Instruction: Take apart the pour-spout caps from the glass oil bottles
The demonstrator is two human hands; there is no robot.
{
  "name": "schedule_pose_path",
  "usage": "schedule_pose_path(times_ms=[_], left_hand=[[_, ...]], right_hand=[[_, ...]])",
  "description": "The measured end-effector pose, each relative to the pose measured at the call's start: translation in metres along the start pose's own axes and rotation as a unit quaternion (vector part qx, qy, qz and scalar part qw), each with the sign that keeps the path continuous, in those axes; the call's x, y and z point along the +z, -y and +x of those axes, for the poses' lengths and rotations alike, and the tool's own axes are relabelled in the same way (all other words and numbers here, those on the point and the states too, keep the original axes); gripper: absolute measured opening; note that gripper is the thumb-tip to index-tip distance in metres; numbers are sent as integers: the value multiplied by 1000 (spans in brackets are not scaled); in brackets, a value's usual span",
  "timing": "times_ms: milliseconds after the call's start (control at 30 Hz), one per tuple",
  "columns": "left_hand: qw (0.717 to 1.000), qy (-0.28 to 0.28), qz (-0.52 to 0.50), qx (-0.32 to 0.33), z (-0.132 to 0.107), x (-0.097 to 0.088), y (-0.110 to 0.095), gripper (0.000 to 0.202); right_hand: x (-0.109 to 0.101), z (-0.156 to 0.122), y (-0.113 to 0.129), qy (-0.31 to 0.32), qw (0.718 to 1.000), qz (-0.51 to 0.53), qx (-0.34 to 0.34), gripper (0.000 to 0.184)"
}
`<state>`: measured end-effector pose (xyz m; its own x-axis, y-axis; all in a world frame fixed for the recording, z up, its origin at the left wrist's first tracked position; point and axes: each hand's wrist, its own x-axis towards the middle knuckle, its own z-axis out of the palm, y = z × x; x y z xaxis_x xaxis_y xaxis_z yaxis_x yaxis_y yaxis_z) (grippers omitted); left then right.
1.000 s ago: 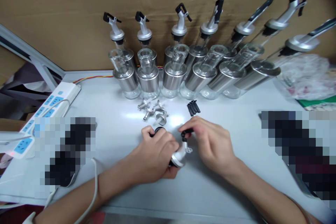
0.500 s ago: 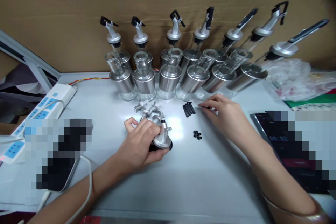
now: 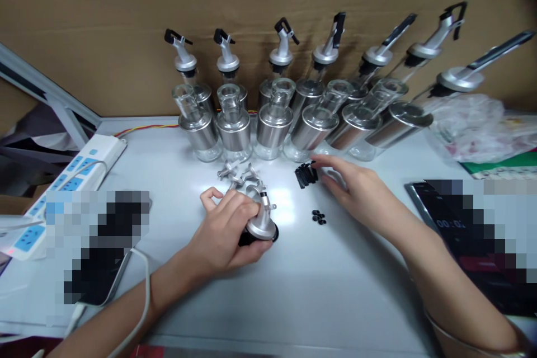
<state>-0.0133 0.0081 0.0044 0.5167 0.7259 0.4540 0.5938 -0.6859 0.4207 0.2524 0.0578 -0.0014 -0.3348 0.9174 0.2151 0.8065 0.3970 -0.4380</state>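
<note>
My left hand (image 3: 230, 224) grips a silver bottle pourer (image 3: 263, 224) with a black stopper at its base, low over the table. The pourer's upright spout has a small side lug and carries no black lever. Just beyond that hand lies a cluster of small silver spout parts (image 3: 235, 170). My right hand (image 3: 350, 179) has its fingertips at the right end of a row of black levers (image 3: 305, 175), closed on the outermost lever; the fingers partly cover it. Nearer to me sits a small group of black caps (image 3: 319, 217).
Open-necked glass and steel bottles (image 3: 274, 123) stand behind the parts, with pourer-topped bottles (image 3: 280, 59) behind them. On the left are a power strip (image 3: 107, 151) and a phone (image 3: 109, 246) with a cable. Another phone (image 3: 444, 246) and a plastic bag (image 3: 465, 120) are on the right.
My right hand has moved left, bringing a black lever up against the row. The left hand keeps its hold on the pourer. The whole view has shifted slightly.
</note>
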Motion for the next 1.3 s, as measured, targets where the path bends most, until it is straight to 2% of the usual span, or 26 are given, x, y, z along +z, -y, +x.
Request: schedule_pose_path(times_ms=[100,200,333,433,567,667,767,867,1067,1167,1300], left_hand=[[1000,-2,-19,10,0,0,1,32],[1000,4,-22,6,-1,-1,1,34],[1000,11,-26,-3,-2,-1,2,32],[999,13,-39,-6,-1,0,3,34],[998,36,-53,-18,1,0,3,38],[994,75,-82,3,3,-1,2,52],[990,86,-104,41,4,-2,0,57],[988,88,-104,68,4,-2,0,58],[989,76,-87,97,6,-2,1,56],[991,66,-75,88,6,-2,2,55],[996,45,-54,58,5,0,4,58]], right_hand=[[0,0,0,-22,999,-27,-7,30],[2,0,0,-11,999,-47,-17,30],[1,0,1,12,999,-36,-6,35],[-3,0,9,-11,999,-25,-20,29],[-7,-1,34,-53,994,36,-94,16],[-3,-6,56,-64,981,71,-170,18],[3,-10,69,-48,969,109,-218,22],[6,-12,72,-7,963,160,-217,18],[6,-14,73,56,957,231,-165,19],[6,-15,75,80,953,248,-156,20],[6,-15,77,71,960,225,-153,22]])
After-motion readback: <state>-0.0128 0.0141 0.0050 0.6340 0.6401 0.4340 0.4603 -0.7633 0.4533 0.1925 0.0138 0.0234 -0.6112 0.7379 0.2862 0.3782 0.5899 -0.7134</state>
